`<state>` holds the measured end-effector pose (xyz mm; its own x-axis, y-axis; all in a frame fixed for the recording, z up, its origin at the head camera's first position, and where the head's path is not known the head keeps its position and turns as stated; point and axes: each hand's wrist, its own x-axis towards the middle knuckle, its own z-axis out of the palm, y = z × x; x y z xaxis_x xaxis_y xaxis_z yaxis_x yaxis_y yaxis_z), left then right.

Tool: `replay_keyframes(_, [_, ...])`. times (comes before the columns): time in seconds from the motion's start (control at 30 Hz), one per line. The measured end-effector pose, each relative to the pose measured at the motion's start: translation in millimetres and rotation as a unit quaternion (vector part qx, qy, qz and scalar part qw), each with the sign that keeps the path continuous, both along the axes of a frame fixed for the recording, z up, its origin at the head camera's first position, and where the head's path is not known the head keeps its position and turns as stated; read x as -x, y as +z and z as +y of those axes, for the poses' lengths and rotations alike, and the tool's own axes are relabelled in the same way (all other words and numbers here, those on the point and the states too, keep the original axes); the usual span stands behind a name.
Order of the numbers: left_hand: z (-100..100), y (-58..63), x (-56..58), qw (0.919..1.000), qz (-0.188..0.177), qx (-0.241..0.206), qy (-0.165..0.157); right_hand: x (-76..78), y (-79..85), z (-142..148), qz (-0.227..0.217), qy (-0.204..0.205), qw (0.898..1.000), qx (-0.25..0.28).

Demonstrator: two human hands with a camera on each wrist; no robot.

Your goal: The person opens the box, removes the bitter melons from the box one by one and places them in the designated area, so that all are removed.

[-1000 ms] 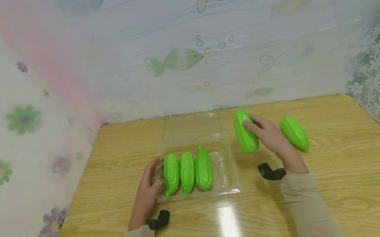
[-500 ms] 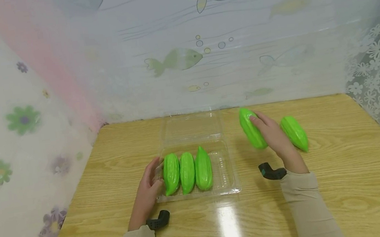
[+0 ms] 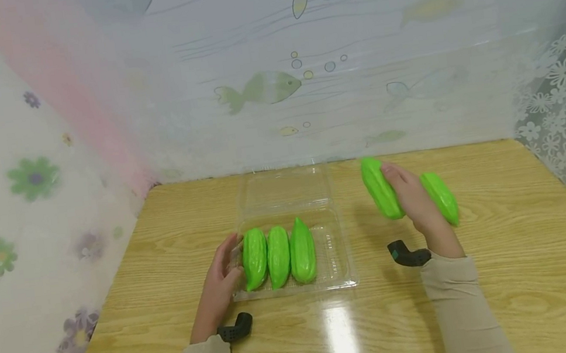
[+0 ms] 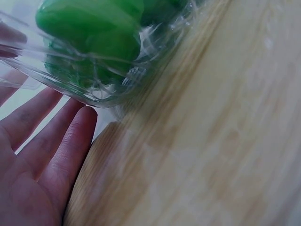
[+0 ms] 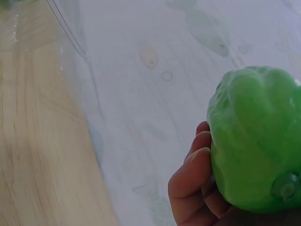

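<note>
My right hand (image 3: pixel 413 199) holds a glossy bright-green bitter melon (image 3: pixel 380 188) above the table, thumb on the near side. In the right wrist view, curled fingers (image 5: pixel 190 174) lie along the side of this melon (image 5: pixel 256 136), whose stem stub shows. My left hand (image 3: pixel 220 272) rests at the left side of a clear plastic clamshell box (image 3: pixel 337 252). In the left wrist view, fairly straight fingers (image 4: pixel 66 155) touch the box's edge. Three more bitter melons (image 3: pixel 279 257) lie side by side in the box, with space at its right.
Another bitter melon (image 3: pixel 442 198) lies on the wood-grain table (image 3: pixel 527 264), partly behind my right hand. The box's raised lid (image 3: pixel 284 188) leans back by the fish-printed wall (image 3: pixel 256 132). Black wrist devices (image 3: pixel 409 254) sit at both wrists.
My right hand has moved right and slightly away with the bitter melon, now partly covering the one on the table. The left hand and the box have stayed put.
</note>
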<state>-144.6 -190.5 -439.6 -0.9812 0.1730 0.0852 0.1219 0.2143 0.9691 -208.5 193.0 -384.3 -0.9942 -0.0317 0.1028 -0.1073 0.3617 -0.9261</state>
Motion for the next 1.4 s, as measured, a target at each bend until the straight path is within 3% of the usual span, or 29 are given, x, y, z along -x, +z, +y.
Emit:
replay_keyframes(0.5, [1.1, -0.5, 0.9, 1.0000, -0.002, -0.005, 0.008, 1.6, -3.2, 13.6, -0.013, -0.003, 1.000, -0.002])
replay_keyframes(0.9, [1.5, -0.1, 0.5, 0.9999, -0.005, -0.009, 0.008, -1.9, -2.1, 20.7, -0.019, -0.032, 0.999, -0.006])
replay_keyframes(1.4, [0.0, -3.3, 2.3, 0.9998, -0.009, -0.014, 0.006, -3.9, -5.9, 35.1, -0.036, -0.049, 0.998, 0.034])
